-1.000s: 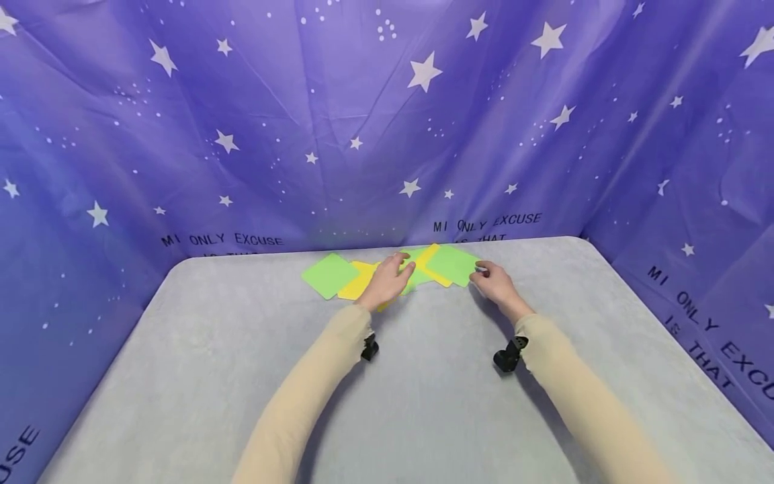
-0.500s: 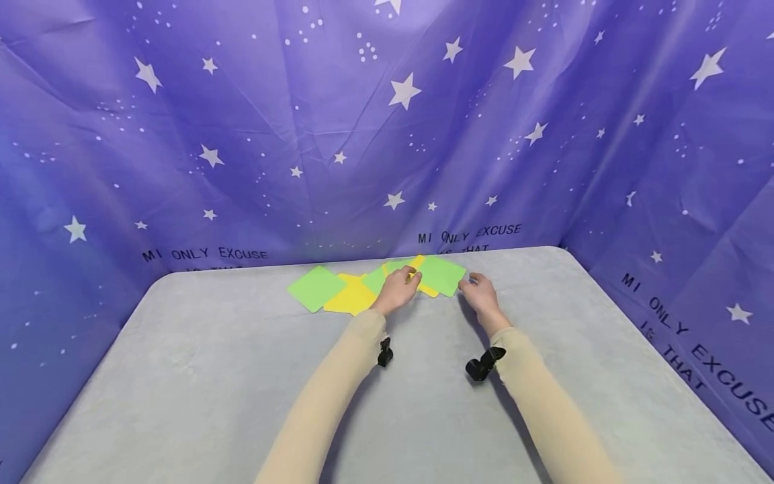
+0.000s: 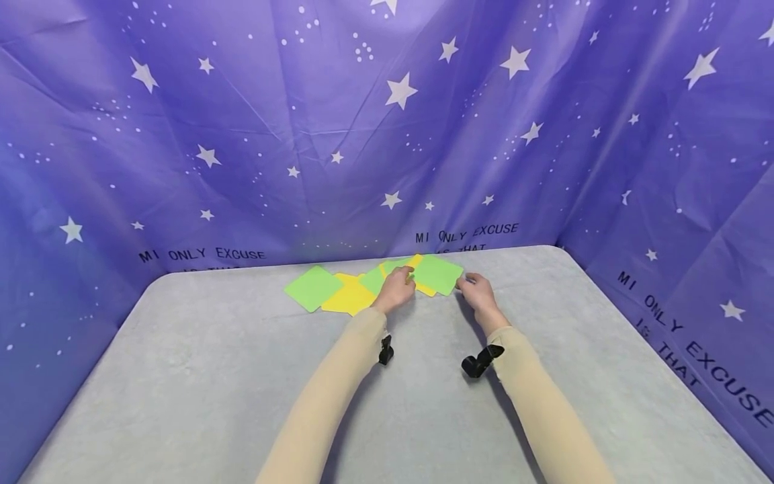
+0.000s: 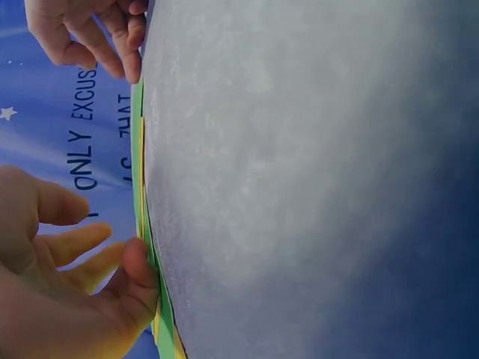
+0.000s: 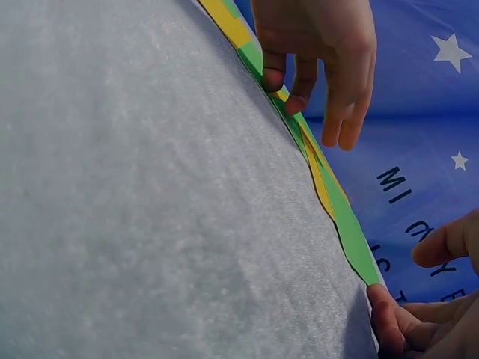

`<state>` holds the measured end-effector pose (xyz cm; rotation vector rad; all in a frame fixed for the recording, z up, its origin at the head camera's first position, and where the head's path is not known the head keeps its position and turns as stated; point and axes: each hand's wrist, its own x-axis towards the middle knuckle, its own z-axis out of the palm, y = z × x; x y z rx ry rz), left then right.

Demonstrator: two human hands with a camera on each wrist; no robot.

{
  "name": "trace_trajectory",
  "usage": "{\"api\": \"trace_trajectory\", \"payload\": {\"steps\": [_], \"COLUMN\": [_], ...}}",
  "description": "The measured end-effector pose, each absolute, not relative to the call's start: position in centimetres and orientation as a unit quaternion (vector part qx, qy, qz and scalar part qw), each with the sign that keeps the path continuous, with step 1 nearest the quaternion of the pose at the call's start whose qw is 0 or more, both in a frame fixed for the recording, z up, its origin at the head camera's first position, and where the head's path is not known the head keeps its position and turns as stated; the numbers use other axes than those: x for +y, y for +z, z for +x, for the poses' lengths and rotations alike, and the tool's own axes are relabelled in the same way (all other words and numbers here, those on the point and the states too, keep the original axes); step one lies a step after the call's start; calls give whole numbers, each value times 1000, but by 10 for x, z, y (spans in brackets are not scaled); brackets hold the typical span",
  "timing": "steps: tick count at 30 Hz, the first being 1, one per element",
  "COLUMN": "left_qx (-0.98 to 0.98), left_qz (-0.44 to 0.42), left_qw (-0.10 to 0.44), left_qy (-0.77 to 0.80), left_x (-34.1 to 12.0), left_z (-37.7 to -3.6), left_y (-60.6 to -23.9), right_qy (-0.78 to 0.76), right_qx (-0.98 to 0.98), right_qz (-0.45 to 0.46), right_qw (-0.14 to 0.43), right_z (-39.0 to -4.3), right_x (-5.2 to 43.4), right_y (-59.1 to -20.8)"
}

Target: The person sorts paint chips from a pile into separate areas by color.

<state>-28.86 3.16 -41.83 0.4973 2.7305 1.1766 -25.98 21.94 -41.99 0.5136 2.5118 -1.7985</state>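
At the far edge of the grey cloth-covered desk (image 3: 242, 376), a row of overlapping flat green and yellow square cards (image 3: 363, 286) lies spread from left to right. The left hand (image 3: 396, 290) rests on the middle of the row, its fingers loosely bent, the thumb touching a card's edge. The right hand (image 3: 478, 290) touches the corner of the rightmost green card (image 3: 438, 273) with curled fingertips; whether it pinches is unclear. A purple star-printed backdrop (image 3: 387, 121) surrounds the desk.

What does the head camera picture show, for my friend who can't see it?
Two hands reach to a row of overlapping green and yellow cards at the far edge of a grey table. The left hand rests on the cards; the right hand touches the rightmost green card. A purple starry cloth hangs behind.
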Motion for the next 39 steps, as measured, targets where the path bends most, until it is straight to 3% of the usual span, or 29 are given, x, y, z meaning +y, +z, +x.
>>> {"api": "trace_trajectory", "payload": {"steps": [9, 17, 30, 39], "left_qx": [883, 816, 755, 735], "left_qz": [153, 81, 42, 56], "left_qw": [111, 166, 145, 141], "left_qy": [429, 548, 639, 661], "left_x": [26, 22, 31, 25], "left_z": [-290, -286, -273, -266], "left_y": [-403, -402, -413, -423], "right_qy": [-579, -589, -664, -670], "right_qx": [800, 796, 746, 738], "right_qz": [157, 142, 48, 77], "right_qw": [-10, -8, 0, -2], "right_z": [-264, -261, -243, -239], "right_x": [216, 220, 234, 227], "right_y": [-415, -414, -425, -433]}}
